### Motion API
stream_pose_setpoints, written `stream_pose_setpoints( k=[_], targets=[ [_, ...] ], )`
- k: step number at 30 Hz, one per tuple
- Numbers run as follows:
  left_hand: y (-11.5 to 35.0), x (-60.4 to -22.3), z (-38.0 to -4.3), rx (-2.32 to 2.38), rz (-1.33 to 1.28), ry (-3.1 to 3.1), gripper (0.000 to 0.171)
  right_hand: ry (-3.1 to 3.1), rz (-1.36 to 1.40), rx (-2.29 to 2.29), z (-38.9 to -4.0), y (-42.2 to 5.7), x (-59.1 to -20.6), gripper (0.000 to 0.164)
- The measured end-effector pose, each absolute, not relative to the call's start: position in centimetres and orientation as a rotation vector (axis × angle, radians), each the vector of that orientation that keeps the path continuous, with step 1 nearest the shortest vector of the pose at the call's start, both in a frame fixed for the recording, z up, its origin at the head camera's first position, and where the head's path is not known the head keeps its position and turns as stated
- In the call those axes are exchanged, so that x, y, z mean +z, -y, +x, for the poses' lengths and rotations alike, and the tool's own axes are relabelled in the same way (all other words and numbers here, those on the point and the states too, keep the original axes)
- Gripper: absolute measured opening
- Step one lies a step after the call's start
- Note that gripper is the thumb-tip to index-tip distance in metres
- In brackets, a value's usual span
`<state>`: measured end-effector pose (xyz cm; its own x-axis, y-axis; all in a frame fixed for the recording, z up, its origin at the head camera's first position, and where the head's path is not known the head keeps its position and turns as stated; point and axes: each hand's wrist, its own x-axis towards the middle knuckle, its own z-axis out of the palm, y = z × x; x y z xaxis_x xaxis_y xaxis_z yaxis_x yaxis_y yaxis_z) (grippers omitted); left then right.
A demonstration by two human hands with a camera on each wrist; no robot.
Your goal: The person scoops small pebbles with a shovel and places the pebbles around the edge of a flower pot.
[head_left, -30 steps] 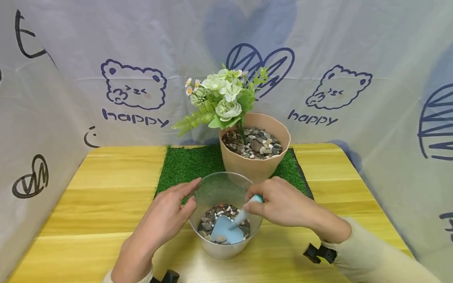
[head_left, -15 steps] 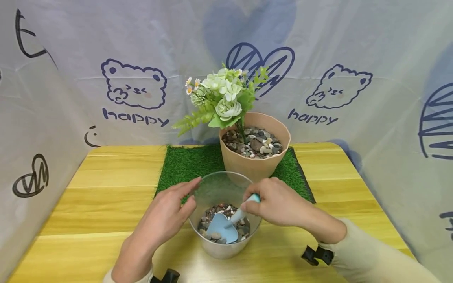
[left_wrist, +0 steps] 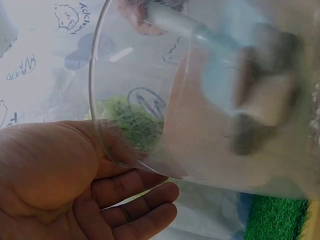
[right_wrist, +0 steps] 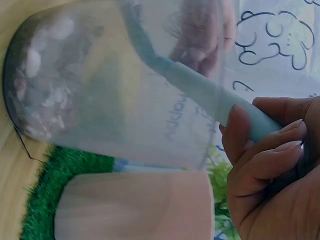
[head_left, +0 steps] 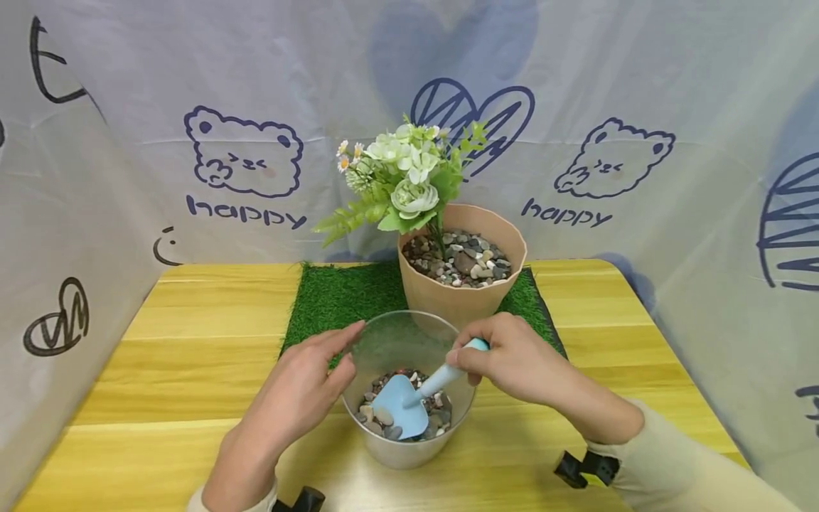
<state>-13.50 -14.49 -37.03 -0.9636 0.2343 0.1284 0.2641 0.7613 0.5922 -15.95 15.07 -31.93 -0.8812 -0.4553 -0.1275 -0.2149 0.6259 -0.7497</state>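
A transparent bucket (head_left: 409, 455) with pebbles (head_left: 438, 427) in its bottom stands at the table's near middle. My left hand (head_left: 301, 377) rests against its left side, thumb and index finger spread along the outside near the rim; in the left wrist view its other fingers (left_wrist: 145, 207) are loosely bent and apart from the wall. My right hand (head_left: 508, 355) grips the handle of a light-blue trowel (head_left: 399, 407) at the bucket's right rim. The trowel's blade slants down inside, among the pebbles, with several larger stones at its lower left edge. The right wrist view shows fingers curled round the handle (right_wrist: 200, 90).
A peach plastic flowerpot (head_left: 454, 299) filled with pebbles stands right behind the bucket, holding artificial flowers (head_left: 412, 171). Under it lies a green turf mat (head_left: 339, 299). The wooden table (head_left: 166, 370) is enclosed by white printed cloth (head_left: 358, 64) at the back and sides.
The trowel blade shifted left among the pebbles, then lifted a little as the right hand moved back to the right and up. The left hand and bucket stayed in place.
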Motion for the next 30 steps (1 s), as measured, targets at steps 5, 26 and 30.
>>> stream_pose_setpoints(
  k=[5, 26, 30],
  targets=[
    [14.4, -37.0, -13.4, -0.967, -0.414, 2.892, 0.053, -2.565, -0.448, -1.168, -15.4, -16.0, -31.9, 0.016],
    [14.3, -37.1, -13.4, -0.962, -0.398, 2.895, 0.053, -2.256, -0.23, -1.665, -14.3, -18.8, -33.9, 0.028],
    [14.3, -37.1, -13.4, -0.961, -0.399, 2.9, 0.054, -2.262, -0.205, -1.684, -14.3, -19.1, -33.9, 0.028]
  ],
)
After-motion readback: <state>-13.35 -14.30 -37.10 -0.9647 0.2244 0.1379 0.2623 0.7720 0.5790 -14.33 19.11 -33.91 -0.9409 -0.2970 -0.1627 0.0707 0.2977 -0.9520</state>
